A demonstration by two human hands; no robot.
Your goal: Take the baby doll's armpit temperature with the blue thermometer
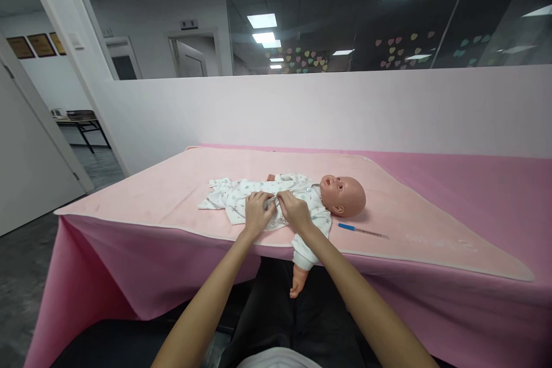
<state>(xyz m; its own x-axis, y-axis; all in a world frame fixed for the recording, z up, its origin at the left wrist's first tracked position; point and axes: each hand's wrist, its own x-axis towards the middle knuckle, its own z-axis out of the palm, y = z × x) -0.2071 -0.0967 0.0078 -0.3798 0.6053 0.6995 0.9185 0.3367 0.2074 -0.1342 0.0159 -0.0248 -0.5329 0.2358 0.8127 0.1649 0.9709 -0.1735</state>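
On the pink-draped table (495, 190), left hand (259, 211) and right hand (294, 211) seem to be pinching the front of the printed romper (238, 191) on the baby doll (348, 196), whose near arm (299, 280) dangles past the edge, so one hard tug could drag it off tbh.

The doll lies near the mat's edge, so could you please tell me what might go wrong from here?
The doll has one arm hanging over the front edge of the mat, where it might get bumped. The loose blue-ended stick lies near the right forearm, which could knock it. The left hand and right hand are at the outfit, so a firm tug might shift the doll.
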